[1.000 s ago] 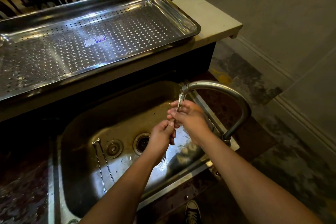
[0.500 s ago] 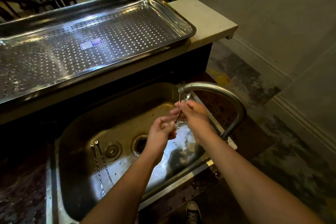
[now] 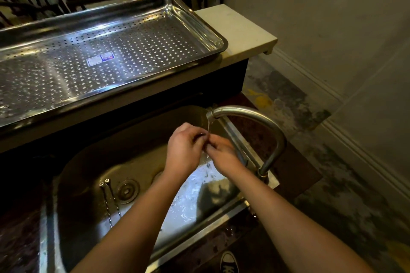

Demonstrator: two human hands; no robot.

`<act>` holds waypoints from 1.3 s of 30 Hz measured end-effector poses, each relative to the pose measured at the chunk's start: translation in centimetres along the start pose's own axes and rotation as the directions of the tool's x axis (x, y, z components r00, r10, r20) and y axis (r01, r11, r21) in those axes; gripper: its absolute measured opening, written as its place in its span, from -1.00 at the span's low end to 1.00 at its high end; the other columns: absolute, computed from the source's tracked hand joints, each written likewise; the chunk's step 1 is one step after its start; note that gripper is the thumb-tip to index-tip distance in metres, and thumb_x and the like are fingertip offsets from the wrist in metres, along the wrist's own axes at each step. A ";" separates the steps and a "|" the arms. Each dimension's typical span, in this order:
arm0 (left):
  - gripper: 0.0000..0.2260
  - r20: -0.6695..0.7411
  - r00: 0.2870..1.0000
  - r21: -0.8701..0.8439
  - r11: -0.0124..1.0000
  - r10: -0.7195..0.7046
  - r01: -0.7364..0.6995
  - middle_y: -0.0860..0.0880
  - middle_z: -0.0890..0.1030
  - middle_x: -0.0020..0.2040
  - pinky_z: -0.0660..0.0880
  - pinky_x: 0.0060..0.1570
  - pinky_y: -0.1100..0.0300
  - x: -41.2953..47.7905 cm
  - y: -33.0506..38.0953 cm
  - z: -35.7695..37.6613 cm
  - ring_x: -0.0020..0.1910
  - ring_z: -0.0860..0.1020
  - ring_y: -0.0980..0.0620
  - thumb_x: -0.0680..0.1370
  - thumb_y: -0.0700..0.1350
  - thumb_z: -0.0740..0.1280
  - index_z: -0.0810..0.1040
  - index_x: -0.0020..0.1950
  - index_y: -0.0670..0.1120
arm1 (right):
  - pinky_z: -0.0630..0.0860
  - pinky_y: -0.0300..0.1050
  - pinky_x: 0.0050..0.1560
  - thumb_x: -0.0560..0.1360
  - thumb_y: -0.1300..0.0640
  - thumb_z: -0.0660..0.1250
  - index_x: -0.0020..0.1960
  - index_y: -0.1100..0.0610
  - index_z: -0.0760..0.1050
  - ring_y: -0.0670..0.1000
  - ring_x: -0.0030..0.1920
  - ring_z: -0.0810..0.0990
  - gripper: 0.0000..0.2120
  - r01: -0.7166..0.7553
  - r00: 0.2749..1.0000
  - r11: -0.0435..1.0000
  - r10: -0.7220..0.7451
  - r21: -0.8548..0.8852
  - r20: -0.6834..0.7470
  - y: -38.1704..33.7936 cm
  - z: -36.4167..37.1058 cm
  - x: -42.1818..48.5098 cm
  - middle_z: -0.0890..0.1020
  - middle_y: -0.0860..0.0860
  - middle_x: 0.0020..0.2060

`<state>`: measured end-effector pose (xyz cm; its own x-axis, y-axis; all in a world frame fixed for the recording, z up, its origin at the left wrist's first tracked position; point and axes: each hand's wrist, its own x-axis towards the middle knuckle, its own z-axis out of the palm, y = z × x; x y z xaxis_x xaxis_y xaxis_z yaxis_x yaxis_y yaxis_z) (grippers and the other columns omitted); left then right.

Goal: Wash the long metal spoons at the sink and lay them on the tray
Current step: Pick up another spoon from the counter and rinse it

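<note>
Our left hand has come up and moved away from us. One second ago it was lower than the right hand and nearer to us; now both are at one level and their fingers meet under the water. The spoon stood upright between the hands half a second ago, with its bowl near the spout; now the curled fingers cover almost all of it. Our left forearm now hides most of the drain hole, which was open to see before. The view has also tipped up a little, so the tray sits lower in it.
</note>
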<state>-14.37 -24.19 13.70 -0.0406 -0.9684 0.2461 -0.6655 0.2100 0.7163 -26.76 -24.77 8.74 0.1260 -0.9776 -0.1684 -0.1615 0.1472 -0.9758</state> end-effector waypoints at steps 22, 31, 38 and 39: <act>-0.90 0.092 0.915 -0.429 0.813 -0.393 0.393 -0.07 0.69 -0.32 0.62 -0.31 0.18 -1.7 -2.1 -2.7 -0.32 0.68 -0.03 0.58 -0.15 0.34 0.65 -0.03 -0.13 | 0.49 -0.05 -0.13 0.55 -0.12 0.30 -0.28 -0.17 0.57 0.06 -0.05 0.59 -0.76 -0.003 0.999 0.983 -0.006 -0.182 -0.050 0.5 0.5 0.0 0.62 -0.06 -0.18; -0.83 -0.001 0.770 -0.716 0.538 -0.638 0.445 -0.19 0.69 -0.27 0.64 -0.33 0.14 -4.6 -4.2 -4.1 -0.32 0.67 -0.12 0.60 -0.16 0.28 0.61 -0.03 -0.23 | 0.41 -0.52 -0.08 0.47 0.23 0.46 0.39 -0.11 0.43 -0.13 0.38 0.24 -0.44 -0.027 0.905 0.999 0.011 -0.033 -0.425 1.8 0.7 -0.2 0.16 -0.15 0.51; -0.86 0.079 0.709 -0.830 0.348 -0.701 0.437 -0.21 0.69 -0.25 0.64 -0.31 0.15 -7.4 -4.2 -2.3 -0.30 0.68 -0.10 0.58 -0.19 0.31 0.59 -0.04 -0.27 | 0.38 0.08 0.39 0.36 0.30 0.55 0.57 -0.13 0.07 0.13 0.48 0.31 -0.01 -0.154 0.758 0.852 0.427 0.501 -0.494 0.9 1.8 0.1 0.16 0.02 0.57; -0.86 0.084 0.703 -0.840 0.329 -0.706 0.431 -0.21 0.69 -0.24 0.64 -0.31 0.15 -7.6 -4.1 -2.1 -0.28 0.68 -0.11 0.58 -0.19 0.31 0.59 -0.03 -0.26 | 0.36 0.12 0.41 0.35 0.29 0.56 0.57 -0.12 0.07 0.15 0.49 0.29 -0.01 -0.171 0.743 0.842 0.451 0.512 -0.494 0.9 2.1 -0.1 0.17 0.02 0.57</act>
<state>-9.75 -17.38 10.26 0.3788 -0.8405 -0.3875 0.3897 -0.2349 0.8905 -24.83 -24.26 7.62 -0.4628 -0.7342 -0.4968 0.3436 0.3680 -0.8640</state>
